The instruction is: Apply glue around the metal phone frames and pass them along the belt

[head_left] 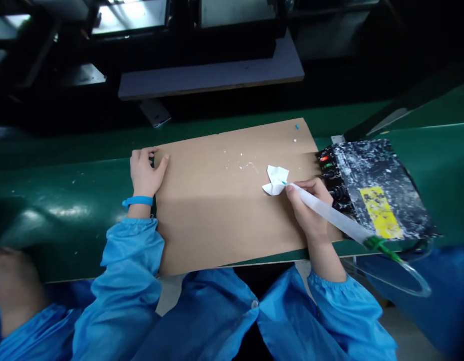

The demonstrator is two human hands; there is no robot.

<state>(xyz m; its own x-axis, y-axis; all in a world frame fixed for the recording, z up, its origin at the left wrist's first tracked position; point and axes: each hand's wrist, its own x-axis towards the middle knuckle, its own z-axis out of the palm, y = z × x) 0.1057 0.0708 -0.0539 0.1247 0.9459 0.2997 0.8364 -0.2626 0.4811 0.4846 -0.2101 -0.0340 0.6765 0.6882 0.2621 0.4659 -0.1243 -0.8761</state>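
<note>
Dispensing syringe (329,215) tipped onto a white scrap (276,180), cardboard sheet (224,200) pinned flat.

Right hand (309,210) wrapped pen-style around the syringe barrel, fingers pinching near the blue nozzle, tip touching the crumpled scrap toward the sheet's right side; angled low, likely for control at the point. Left hand (145,173) at the far left corner of the sheet, fingers curled over the edge and thumb pressed on top, holding nothing, seemingly bracing the board against sliding on the green bench (59,200). Clear hose (412,273) trailing off the syringe's near end past a green fitting, looping right. Splattered control box (375,188) just right of the hand, crowding that side. White specks (241,163) and a blue bit (297,126) further out on the cardboard. Blue wristband (137,201) on the left wrist.
</note>
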